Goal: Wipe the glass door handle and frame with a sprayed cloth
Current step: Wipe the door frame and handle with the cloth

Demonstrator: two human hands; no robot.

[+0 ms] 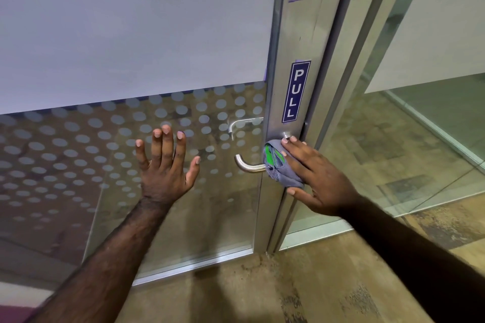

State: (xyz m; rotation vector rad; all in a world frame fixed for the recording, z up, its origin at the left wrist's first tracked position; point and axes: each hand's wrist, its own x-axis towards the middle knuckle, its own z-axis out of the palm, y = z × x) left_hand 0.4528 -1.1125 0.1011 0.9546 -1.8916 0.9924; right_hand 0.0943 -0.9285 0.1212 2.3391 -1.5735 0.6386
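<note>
- Left hand (164, 165) is spread flat, empty, against the dotted frosted glass door (105, 60).
- Right hand (313, 174) presses a crumpled grey-green cloth (279, 165) onto the brushed aluminium frame (296, 21), hiding the curved steel handle's (248, 166) base.
- Mottled brown floor (262, 291) lies below both hands.

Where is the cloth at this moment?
In the head view, right of centre, the cloth lies under the right hand, pressed on the metal frame at the handle, below the PULL sticker.

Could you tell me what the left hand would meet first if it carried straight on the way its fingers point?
Probably the dotted glass panel: the open left hand faces it, fingers up and forward, nothing between. How near is unclear.
</note>
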